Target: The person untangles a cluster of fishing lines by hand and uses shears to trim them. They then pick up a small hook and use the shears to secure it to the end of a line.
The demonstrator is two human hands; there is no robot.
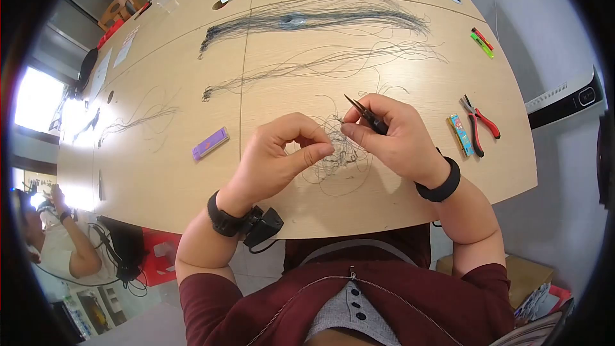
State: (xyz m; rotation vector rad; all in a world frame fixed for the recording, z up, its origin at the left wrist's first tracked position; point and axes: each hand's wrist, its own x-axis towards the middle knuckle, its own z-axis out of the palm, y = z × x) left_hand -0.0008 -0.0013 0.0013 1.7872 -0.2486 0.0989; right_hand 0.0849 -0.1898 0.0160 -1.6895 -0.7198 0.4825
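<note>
Over a loose tangle of thin wires (339, 160) near the table's front edge, both hands are raised. My left hand (285, 154) has its thumb and index finger pinched together; whatever lies between them is too small to make out. In my right hand (391, 131) is a dark pointed tool (369, 114), its tip toward the upper left. That hand's thumb and index finger also meet beside the tool, close to some thin wire. Beyond the hands lie a thin bundle of long wires (307, 64) and a thicker dark bundle (333, 14).
On the right lie red-handled pliers (476, 122), a blue box (459, 134) and green and red items (482, 45). A purple box (211, 143) lies left of my hands, more wires (138, 120) farther left. Another person (70, 243) sits at the left.
</note>
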